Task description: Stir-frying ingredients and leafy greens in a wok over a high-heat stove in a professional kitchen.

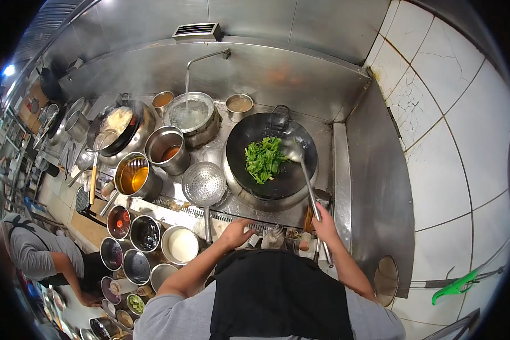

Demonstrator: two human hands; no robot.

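Note:
Chopped leafy greens [264, 160] lie heaped in the left half of a black wok [255, 127], which sits on a round steel burner ring. Gripped by its long handle, a metal wok ladle [295, 152] is in my right hand [325, 225]; its bowl is at the right edge of the greens. My left hand [237, 233] holds nothing, its fingers apart above the front edge of the stove. Just left of that hand is the handle of a perforated steel strainer [204, 183], whose bowl rests left of the wok.
Water runs from a faucet [204, 58] into a full steel pot [188, 114]. Pots of amber liquid [134, 175] and brown liquid [166, 149] stand left. Another wok [106, 144] steams farther left. Sauce containers [179, 244] crowd the lower left, near another person [46, 255].

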